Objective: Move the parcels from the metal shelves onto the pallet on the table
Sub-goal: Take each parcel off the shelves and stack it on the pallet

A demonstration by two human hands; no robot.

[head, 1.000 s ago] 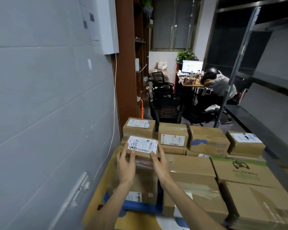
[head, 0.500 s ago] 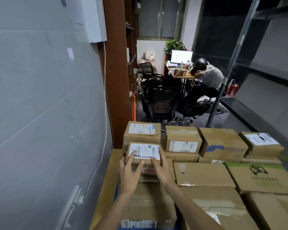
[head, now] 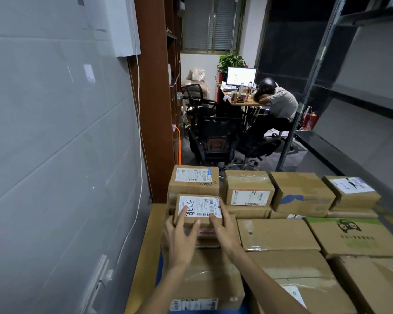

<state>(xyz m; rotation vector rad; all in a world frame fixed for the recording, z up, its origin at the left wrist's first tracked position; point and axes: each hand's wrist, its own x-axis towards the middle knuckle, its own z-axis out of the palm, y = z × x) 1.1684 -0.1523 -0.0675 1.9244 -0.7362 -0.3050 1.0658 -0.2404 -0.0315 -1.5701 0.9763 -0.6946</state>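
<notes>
Nearest, two bare forearms reach in over a large carton [head: 204,275] at the worktop [head: 143,257] edge. The blue strip beneath it is likely the pallet [head: 159,270]. Just past that carton, on top of the stack, sits the small parcel [head: 200,208], white label up, already among the load. The left hand [head: 179,241] lies on its near left corner, fingers [head: 183,211] spread and straight across the label. The right hand [head: 222,225] presses its right edge, fingers together and nearly straight, and neither hand curls round it. From its size it should be light, stiff cardboard with a slick label, so the opposite side faces look like the surest hold. Beyond stands a back row of parcels [head: 247,189], with the metal shelves [head: 307,91] rising on the right.
</notes>
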